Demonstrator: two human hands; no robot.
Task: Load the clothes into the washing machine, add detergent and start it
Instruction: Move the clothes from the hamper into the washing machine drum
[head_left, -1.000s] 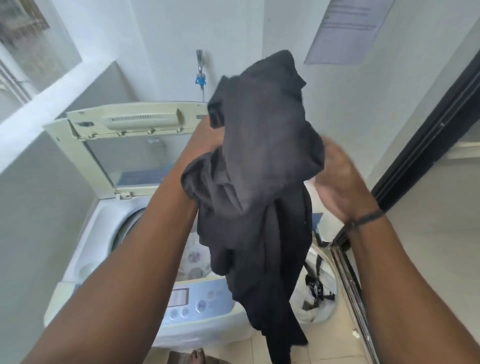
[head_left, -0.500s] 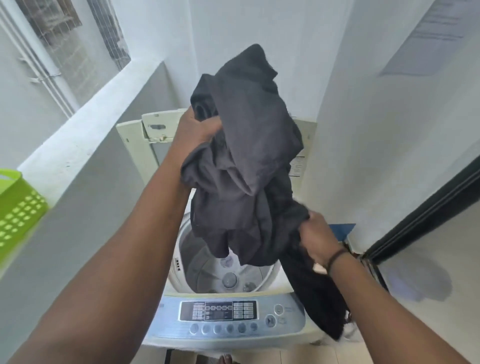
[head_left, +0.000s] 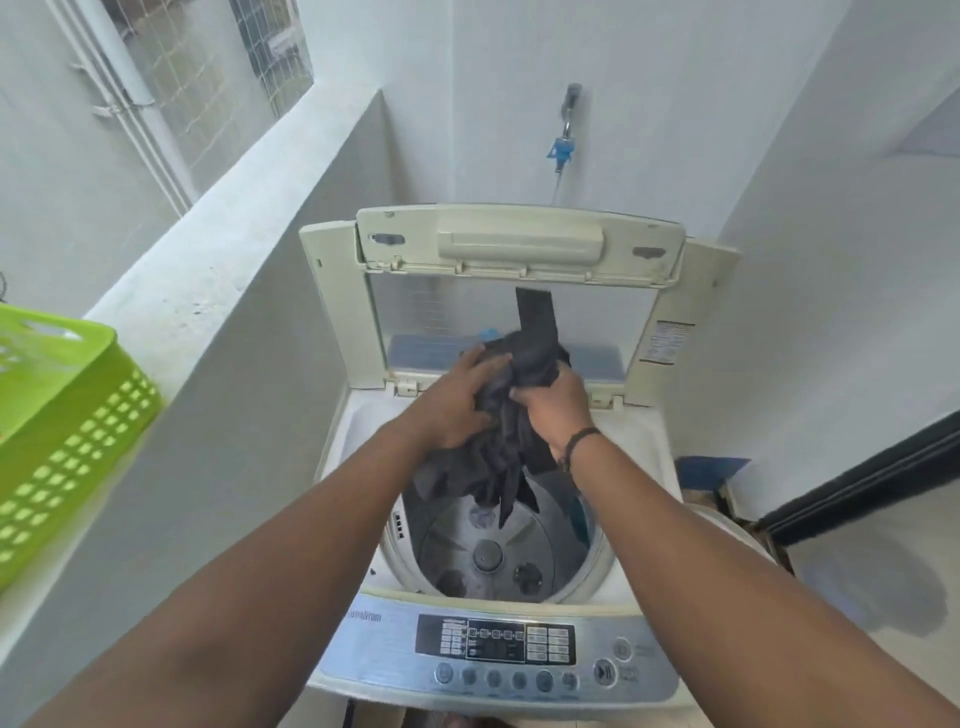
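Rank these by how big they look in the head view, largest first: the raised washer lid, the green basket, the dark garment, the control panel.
1. Washer lid.
2. Control panel.
3. Green basket: cut off by the frame and nearer the camera, so its rank against the panel is unsure.
4. Dark garment, bunched in both hands.

Mid-frame, the left hand (head_left: 457, 400) and right hand (head_left: 553, 402) grip a dark garment (head_left: 498, 457) above the open washing machine (head_left: 498, 566) drum.

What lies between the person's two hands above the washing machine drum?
In the head view, a bunched dark garment, gripped by the left hand and right hand.
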